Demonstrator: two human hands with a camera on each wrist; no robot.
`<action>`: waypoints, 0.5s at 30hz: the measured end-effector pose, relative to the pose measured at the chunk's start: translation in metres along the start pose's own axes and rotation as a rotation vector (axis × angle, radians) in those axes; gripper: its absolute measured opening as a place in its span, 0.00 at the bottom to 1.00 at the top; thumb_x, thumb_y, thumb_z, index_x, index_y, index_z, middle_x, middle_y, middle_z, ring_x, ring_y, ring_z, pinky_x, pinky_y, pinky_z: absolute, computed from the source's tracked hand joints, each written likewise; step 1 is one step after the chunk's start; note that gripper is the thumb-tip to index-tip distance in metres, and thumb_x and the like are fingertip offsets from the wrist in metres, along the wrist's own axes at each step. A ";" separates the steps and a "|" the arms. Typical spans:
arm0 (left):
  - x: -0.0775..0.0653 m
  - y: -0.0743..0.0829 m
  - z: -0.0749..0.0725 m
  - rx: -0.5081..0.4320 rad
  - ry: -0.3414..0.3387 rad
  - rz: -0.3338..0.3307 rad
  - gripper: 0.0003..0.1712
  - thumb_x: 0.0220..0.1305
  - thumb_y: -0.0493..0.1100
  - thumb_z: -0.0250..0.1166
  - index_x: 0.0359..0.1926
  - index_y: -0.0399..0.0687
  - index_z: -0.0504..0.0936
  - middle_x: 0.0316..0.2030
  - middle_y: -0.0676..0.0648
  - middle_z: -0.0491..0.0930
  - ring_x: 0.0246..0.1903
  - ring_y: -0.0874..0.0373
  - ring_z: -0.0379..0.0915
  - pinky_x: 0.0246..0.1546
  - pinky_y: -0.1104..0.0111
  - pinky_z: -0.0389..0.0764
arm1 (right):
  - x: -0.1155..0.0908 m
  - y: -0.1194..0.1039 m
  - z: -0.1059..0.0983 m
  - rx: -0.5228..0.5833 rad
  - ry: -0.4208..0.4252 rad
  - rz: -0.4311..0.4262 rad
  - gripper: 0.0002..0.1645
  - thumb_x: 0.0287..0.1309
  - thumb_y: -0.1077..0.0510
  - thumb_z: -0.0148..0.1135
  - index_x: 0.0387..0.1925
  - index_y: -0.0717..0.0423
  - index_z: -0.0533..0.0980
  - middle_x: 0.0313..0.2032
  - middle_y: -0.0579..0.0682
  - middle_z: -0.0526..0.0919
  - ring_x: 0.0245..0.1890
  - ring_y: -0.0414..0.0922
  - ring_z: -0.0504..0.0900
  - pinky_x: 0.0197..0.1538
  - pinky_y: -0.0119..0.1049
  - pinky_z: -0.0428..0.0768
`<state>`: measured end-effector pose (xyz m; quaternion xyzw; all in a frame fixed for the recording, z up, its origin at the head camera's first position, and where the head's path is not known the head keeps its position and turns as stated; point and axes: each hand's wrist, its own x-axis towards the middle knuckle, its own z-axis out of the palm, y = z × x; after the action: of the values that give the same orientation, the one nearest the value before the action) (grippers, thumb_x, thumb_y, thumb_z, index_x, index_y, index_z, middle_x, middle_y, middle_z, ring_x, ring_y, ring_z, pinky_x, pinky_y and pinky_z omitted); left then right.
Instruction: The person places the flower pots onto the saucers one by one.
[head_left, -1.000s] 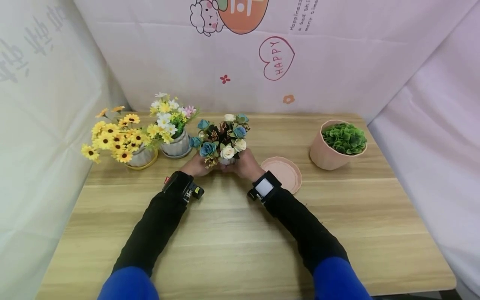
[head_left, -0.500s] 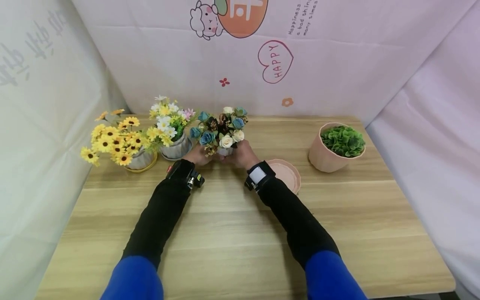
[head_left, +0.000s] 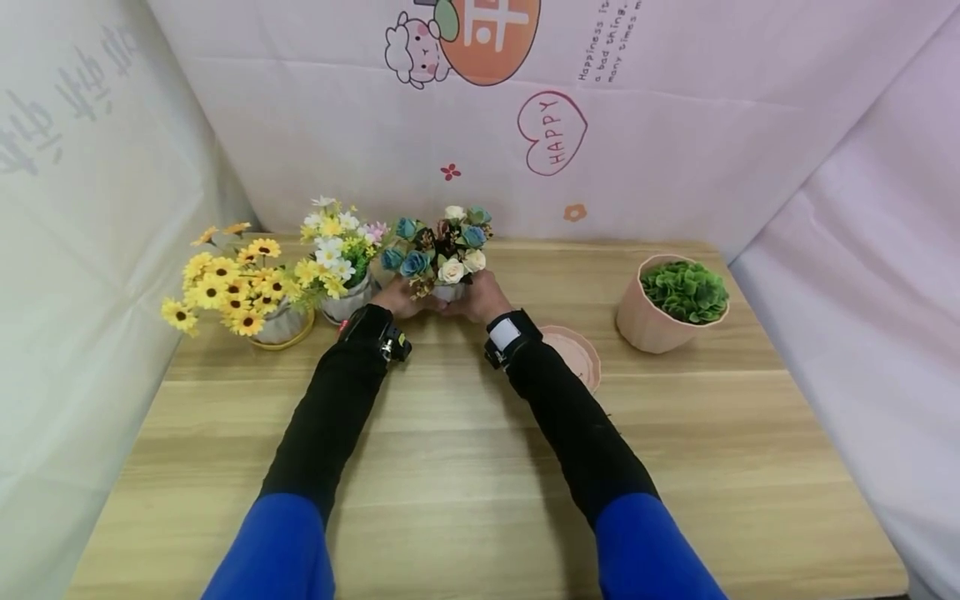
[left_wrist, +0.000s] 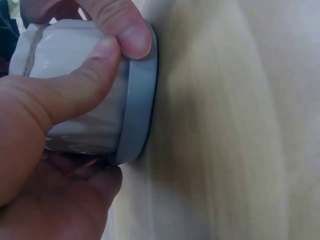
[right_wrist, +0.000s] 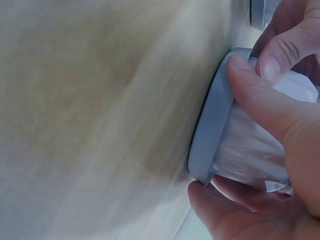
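Both hands hold a small white flowerpot [left_wrist: 70, 50] with blue and cream artificial roses [head_left: 438, 250]. My left hand [head_left: 403, 300] grips its left side and my right hand [head_left: 485, 298] its right side. In the left wrist view, the thumb lies along the pot wall, close to the other hand's thumb. A grey-blue saucer [right_wrist: 210, 135] sits under the pot, low against the wooden table; fingertips of both hands touch its rim. From the head view, most of the pot is hidden behind the hands and flowers.
Just left stands a pot of white and yellow daisies [head_left: 341, 246], then one of yellow flowers [head_left: 232, 287]. A pink saucer [head_left: 577, 354] lies beside the right wrist. Farther right is a pink pot [head_left: 651, 321] with green leaves. A printed cloth [head_left: 330, 117] hangs behind the table.
Both hands have moved the rose pot back toward the cloth and slightly left, closer to the daisy pot. The grip looks the same. The head view has tilted a little.
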<state>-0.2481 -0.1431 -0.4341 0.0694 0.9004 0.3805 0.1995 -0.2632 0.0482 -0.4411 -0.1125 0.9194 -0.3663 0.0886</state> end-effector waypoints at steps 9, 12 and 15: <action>0.006 0.001 0.000 0.015 0.014 0.028 0.35 0.75 0.55 0.63 0.69 0.31 0.72 0.71 0.30 0.71 0.72 0.37 0.67 0.78 0.51 0.67 | 0.007 0.001 -0.005 -0.008 -0.030 0.036 0.59 0.46 0.61 0.86 0.77 0.60 0.64 0.74 0.62 0.73 0.76 0.56 0.70 0.82 0.43 0.66; 0.005 0.000 -0.001 0.006 0.029 0.037 0.34 0.75 0.54 0.63 0.65 0.28 0.73 0.66 0.29 0.74 0.68 0.36 0.70 0.75 0.50 0.70 | 0.011 0.001 -0.006 -0.034 -0.034 0.018 0.59 0.47 0.60 0.86 0.78 0.59 0.64 0.75 0.62 0.72 0.77 0.56 0.69 0.82 0.44 0.65; 0.004 -0.001 -0.001 -0.044 0.031 0.039 0.38 0.75 0.54 0.64 0.69 0.26 0.69 0.69 0.26 0.70 0.70 0.35 0.67 0.76 0.49 0.69 | 0.013 0.003 -0.006 -0.063 -0.038 -0.013 0.60 0.48 0.59 0.86 0.78 0.57 0.63 0.75 0.61 0.72 0.77 0.56 0.69 0.82 0.45 0.65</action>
<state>-0.2525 -0.1432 -0.4358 0.0767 0.8933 0.4049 0.1793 -0.2775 0.0509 -0.4395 -0.1280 0.9278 -0.3356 0.1003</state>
